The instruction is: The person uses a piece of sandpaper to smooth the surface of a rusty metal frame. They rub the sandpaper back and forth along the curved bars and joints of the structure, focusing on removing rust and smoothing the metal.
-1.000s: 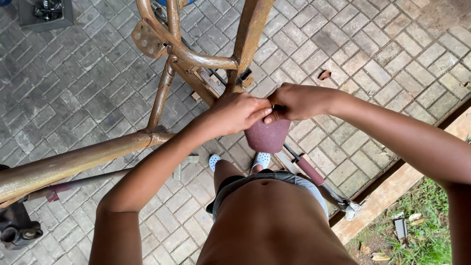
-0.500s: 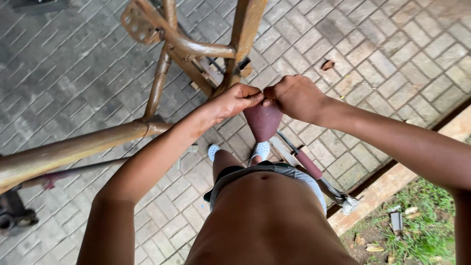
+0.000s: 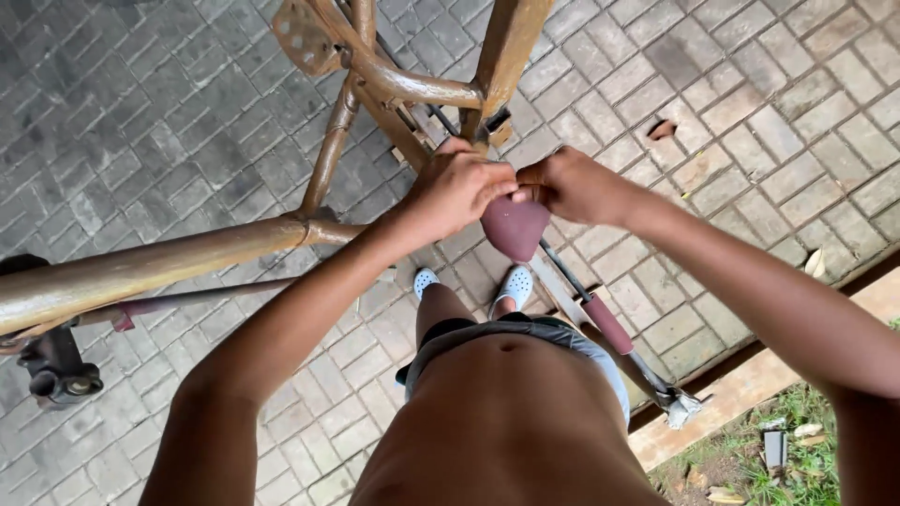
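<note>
I'm holding a dark reddish-brown sheet of sandpaper (image 3: 514,225) right in front of me, just below the rusty metal frame (image 3: 375,75), and both my hands are pinching its top edge. My left hand (image 3: 457,190) is clenching the left corner, fingers curled tight over it; my right hand (image 3: 567,185) is gripping the right corner, thumb and fingertips pressed together on the paper. The sheet is hanging down between my hands in a rounded fold, not touching the frame as far as I can tell.

Judging by this, the rubbing itself is not under way: the paper is being folded or readied at the hands, and the frame's tubes are looking brown and rusted all over, so nearly all of the surface seems left to do. The big tube (image 3: 159,267) running off to my left is showing the same rust, with no bright patch I can make out.

Below my hands, my feet in pale clogs (image 3: 515,285) are standing on the grey paving bricks (image 3: 141,141). A long rod with a maroon grip (image 3: 607,323) is lying on the bricks to my right, reaching towards a wooden plank (image 3: 750,384) and grass beyond.
</note>
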